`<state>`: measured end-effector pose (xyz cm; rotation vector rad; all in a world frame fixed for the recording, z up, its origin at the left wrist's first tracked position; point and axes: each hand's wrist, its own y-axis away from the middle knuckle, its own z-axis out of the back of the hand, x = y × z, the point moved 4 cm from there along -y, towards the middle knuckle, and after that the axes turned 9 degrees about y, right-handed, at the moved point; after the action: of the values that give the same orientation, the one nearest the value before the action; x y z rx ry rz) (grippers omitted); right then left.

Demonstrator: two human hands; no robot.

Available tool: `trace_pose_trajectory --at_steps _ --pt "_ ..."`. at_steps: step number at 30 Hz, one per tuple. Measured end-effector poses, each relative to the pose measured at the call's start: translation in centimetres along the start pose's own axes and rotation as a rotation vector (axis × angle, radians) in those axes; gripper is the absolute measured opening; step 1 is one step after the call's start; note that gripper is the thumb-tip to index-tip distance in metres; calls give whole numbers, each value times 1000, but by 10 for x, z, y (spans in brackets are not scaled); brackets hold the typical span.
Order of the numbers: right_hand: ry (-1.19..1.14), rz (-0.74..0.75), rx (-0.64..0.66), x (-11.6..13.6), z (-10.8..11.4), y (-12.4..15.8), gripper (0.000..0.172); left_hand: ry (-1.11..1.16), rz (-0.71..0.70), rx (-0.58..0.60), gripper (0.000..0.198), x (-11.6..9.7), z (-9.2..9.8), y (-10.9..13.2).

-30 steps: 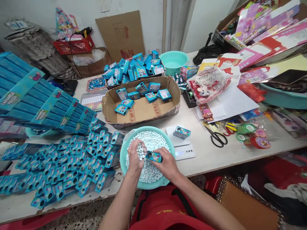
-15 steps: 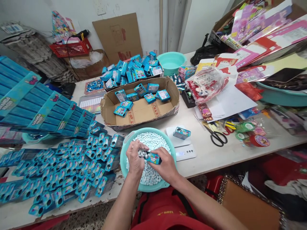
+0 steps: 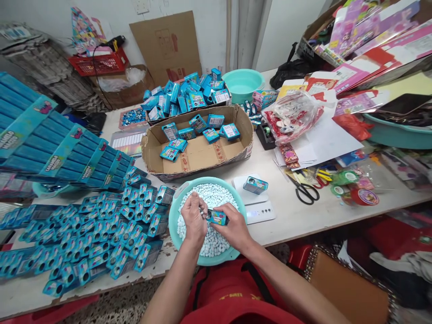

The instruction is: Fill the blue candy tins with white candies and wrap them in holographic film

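Two bare hands meet over a basin of pale sweets, a small blue box between them

The person's left hand [image 3: 195, 218] is curled, thumb uppermost, around a few small, round, whitish pellets [image 3: 216, 247] that show at its fingertips. The right hand [image 3: 233, 227] grips a small, glossy blue printed box [image 3: 217, 218] between thumb and fingers, one end pointing at the left fingertips, just beside them. More pellets fill the round turquoise plastic basin [image 3: 174, 227] directly beneath both hands.

Ahead and to the right of the right hand sits a flat white electronic scale [image 3: 258, 213], carrying another blue printed box [image 3: 255, 184]. Farther to that hand's right lie black-handled scissors [image 3: 307, 194].

To the left of the left hand, many blue boxes with round holes in their ends [image 3: 101, 229] crowd together on the pale tabletop [image 3: 286, 220]. Behind them slants a large stack of banded blue packaging [image 3: 50, 135]. Straight ahead of both hands, beyond the basin, a shallow brown cardboard tray [image 3: 202, 155] holds several loose blue boxes.
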<state>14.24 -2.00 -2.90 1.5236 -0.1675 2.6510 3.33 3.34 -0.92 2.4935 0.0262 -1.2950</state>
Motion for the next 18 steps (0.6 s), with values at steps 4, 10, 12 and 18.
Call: trace_pose_trajectory --at_steps 4,10,12,18 --pt "-115 -84 57 -16 -2 0 32 76 55 -45 46 -3 5 -6" --pt "-161 -133 58 -18 -3 5 31 -17 -1 -1 45 -1 4 -1" --pt "-151 -127 47 -15 -5 4 33 -59 -19 -9 46 4 3 1" --pt "-134 -117 37 -13 -6 -1 34 -41 -26 -19 50 9 1 -2"
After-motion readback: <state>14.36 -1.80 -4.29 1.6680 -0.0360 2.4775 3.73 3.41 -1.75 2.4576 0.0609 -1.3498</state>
